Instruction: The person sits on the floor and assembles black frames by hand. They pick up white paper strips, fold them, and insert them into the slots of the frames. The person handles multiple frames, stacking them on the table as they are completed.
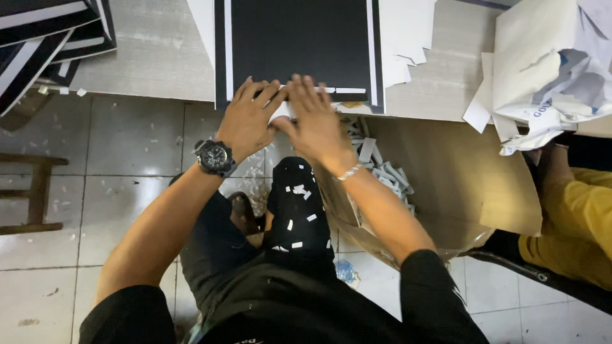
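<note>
- Black sheet (299, 38) with white strips along its edges lies flat on the grey table (153, 57), its near edge overhanging towards me; both my hands rest on that edge.
- My left hand (247, 118) is spread, fingers flat on the sheet's near white strip (347, 90); it pinches nothing that I can see.
- My right hand (313, 118) is likewise flat and open, palm down, just beside the left, and the two touch at the thumbs.
- I judge that uneven pressing could shift the sheet or crease the strip, since the edge hangs past the table.
- Paper offcuts (382, 169) fill the cardboard box (459, 172) below; more cling to my knee (296, 204). Stray bits could get trapped under my palms.
- Crumpled white paper (548, 70) and a neighbour's yellow sleeve (583, 210) sit well apart, to the right.
</note>
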